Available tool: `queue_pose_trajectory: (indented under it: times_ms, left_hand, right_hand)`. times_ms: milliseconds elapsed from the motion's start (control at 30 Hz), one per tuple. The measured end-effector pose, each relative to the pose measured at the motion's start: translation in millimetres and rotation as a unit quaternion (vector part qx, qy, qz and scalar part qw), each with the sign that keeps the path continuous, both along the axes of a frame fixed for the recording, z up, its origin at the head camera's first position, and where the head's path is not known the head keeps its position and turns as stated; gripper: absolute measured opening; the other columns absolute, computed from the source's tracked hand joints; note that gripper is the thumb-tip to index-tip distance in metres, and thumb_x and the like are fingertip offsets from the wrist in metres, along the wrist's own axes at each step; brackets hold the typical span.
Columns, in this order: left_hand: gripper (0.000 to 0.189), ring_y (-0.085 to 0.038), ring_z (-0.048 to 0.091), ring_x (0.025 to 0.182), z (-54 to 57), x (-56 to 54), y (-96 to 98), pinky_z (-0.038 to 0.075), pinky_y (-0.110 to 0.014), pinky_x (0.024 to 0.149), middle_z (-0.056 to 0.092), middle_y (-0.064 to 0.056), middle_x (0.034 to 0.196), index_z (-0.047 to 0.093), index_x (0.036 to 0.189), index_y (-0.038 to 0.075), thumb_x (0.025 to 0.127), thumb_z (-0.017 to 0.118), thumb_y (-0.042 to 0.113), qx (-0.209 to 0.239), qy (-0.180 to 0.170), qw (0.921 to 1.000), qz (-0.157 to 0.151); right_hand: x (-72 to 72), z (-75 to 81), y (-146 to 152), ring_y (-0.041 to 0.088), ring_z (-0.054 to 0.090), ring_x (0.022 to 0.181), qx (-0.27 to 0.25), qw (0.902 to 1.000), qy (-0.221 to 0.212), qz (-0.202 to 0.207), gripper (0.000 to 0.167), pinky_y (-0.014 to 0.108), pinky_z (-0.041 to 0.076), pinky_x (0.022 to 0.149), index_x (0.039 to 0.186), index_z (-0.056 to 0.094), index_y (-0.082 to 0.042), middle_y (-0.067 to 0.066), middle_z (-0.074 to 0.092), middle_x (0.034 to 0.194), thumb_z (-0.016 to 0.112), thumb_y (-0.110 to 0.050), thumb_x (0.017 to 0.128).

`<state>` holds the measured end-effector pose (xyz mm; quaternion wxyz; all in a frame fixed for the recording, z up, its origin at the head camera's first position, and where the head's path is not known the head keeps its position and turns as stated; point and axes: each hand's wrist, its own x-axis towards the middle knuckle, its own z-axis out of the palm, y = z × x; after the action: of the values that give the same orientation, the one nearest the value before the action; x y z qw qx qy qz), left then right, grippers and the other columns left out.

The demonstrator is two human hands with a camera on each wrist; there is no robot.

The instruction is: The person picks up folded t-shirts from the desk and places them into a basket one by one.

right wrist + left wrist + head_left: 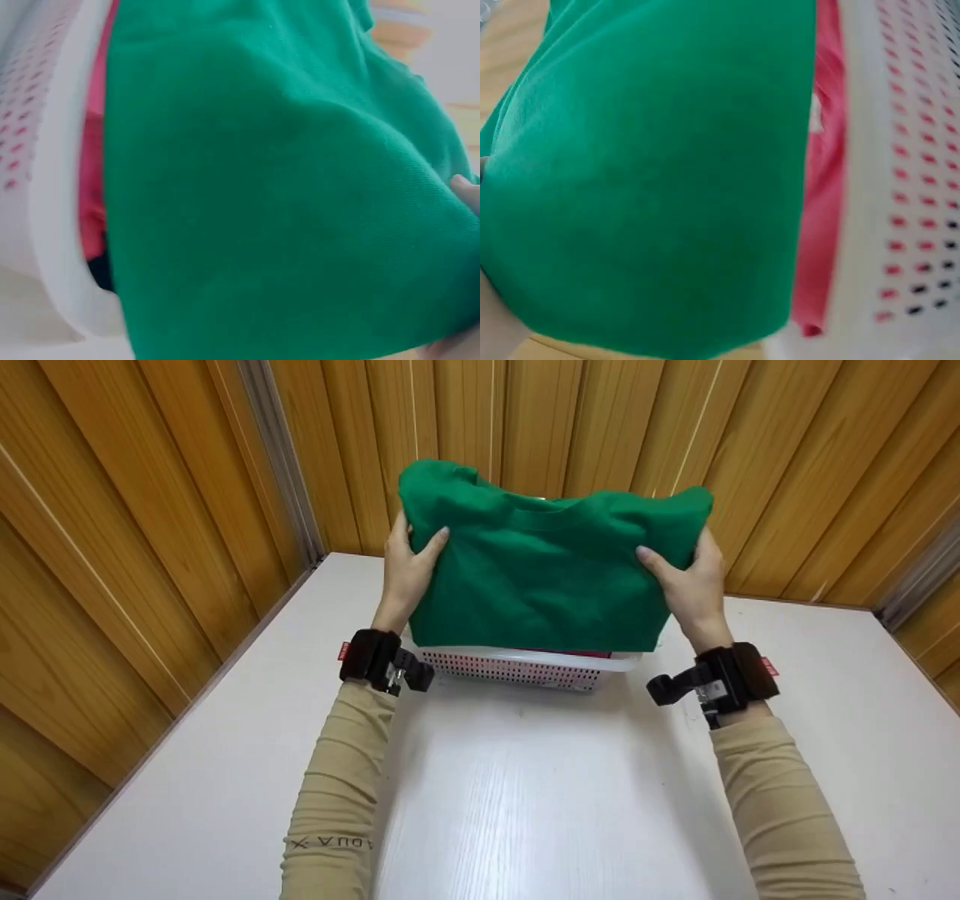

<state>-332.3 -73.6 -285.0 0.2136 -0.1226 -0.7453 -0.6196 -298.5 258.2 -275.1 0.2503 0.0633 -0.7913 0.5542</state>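
A folded green T-shirt (536,577) hangs spread between both hands in the head view, its neckline at the top. My left hand (406,574) grips its left side, thumb in front and most fingers hidden behind the cloth. On the opposite side my right hand (696,589) holds it the same way. The shirt's lower edge overlaps the rim of a white perforated basket (517,669). Pink-red cloth (825,202) shows inside the basket in the left wrist view, and a bit of dark cloth (100,271) appears in the right wrist view.
The basket stands on a white table (517,795) toward its back. Wooden panel walls (570,427) rise behind the table and along its left side. Each wrist carries a black strap (367,656) with a small camera.
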Motion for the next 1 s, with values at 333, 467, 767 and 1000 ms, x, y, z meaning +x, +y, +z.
queue_pose_trajectory:
  times_ms: [333,467,767,1000]
  left_hand:
    - [0.058,-0.022,0.042,0.134,-40.6,-25.6,-1.0,0.032,-0.039,0.114,0.043,-0.01,0.147,0.026,0.149,0.01,0.098,0.052,0.024,-0.031,-0.064,0.997,0.03]
    - [0.059,-0.024,0.039,0.136,-48.8,-26.8,-1.9,0.029,-0.043,0.114,0.038,-0.01,0.15,0.019,0.152,0.018,0.1,0.045,0.033,-0.059,-0.123,0.9905,0.015]
    - [0.064,-0.03,0.024,0.145,-54.5,-26.2,-5.6,0.021,-0.043,0.118,0.025,-0.015,0.156,0.017,0.152,0.012,0.098,0.049,0.028,-0.149,-0.193,0.9697,0.006]
    - [0.053,-0.033,0.035,0.137,-52.9,-15.5,-5.3,0.029,-0.044,0.114,0.038,-0.022,0.145,0.034,0.144,0.003,0.096,0.052,0.019,-0.212,-0.172,0.9606,0.054]
  right_hand:
    - [-25.0,-30.9,-7,0.028,0.036,0.135,0.051,0.9886,-0.122,0.072,0.073,0.046,0.029,0.114,0.149,0.02,-0.012,0.016,0.037,0.146,0.062,-0.03,0.092]
    - [-24.9,-39.7,-3,0.035,0.025,0.142,0.099,0.9724,-0.187,0.098,0.083,0.052,0.022,0.116,0.153,0.007,-0.013,0.02,0.023,0.155,0.059,-0.034,0.093]
    - [-21.3,-52.7,6,0.04,0.035,0.137,0.142,0.952,-0.25,0.104,0.086,0.051,0.037,0.108,0.153,-0.001,-0.009,0.028,0.03,0.149,0.058,-0.03,0.094]
    - [-5.7,-49.1,4,0.042,0.039,0.134,0.178,0.9502,-0.233,0.106,0.075,0.051,0.039,0.106,0.152,0.011,-0.006,0.028,0.033,0.148,0.056,-0.026,0.095]
